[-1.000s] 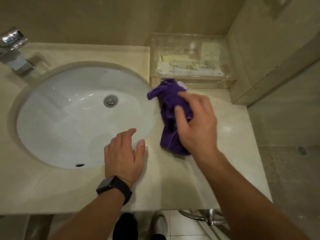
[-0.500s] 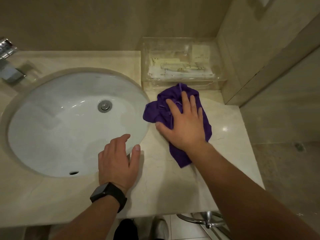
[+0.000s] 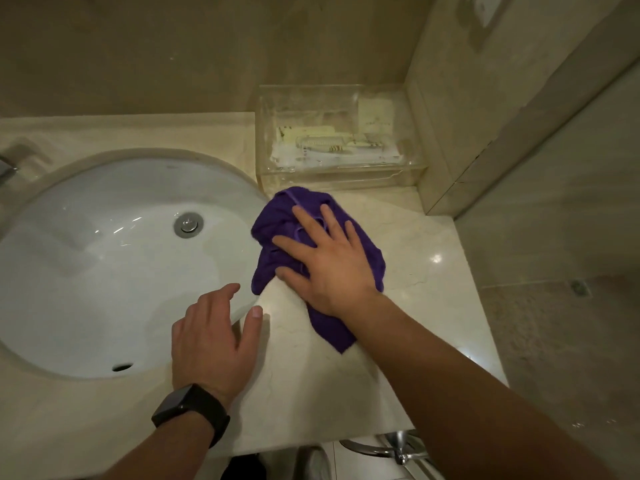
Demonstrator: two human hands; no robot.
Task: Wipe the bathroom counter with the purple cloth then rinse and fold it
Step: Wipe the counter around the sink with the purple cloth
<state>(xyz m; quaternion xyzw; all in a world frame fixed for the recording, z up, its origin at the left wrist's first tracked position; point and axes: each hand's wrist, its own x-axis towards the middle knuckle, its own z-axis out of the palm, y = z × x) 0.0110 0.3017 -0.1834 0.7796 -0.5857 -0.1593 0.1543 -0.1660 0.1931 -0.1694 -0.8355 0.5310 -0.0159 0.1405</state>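
Observation:
The purple cloth (image 3: 277, 223) lies crumpled on the beige marble counter (image 3: 422, 292), just right of the white sink basin (image 3: 86, 265). My right hand (image 3: 325, 261) lies flat on top of the cloth with fingers spread, pressing it onto the counter. One edge of the cloth hangs over the basin's rim. My left hand (image 3: 214, 337) rests palm down on the counter at the basin's near right rim, fingers relaxed, holding nothing. A black watch sits on that wrist.
A clear acrylic box (image 3: 336, 140) with small toiletry items stands against the back wall behind the cloth. The faucet (image 3: 5, 168) shows at the far left edge. A wall closes the counter's right rear; its front edge is near me.
My right hand went from bunching the cloth in its fingers to lying flat on it, and the cloth spread out and slid a little towards the basin. The left hand stayed put.

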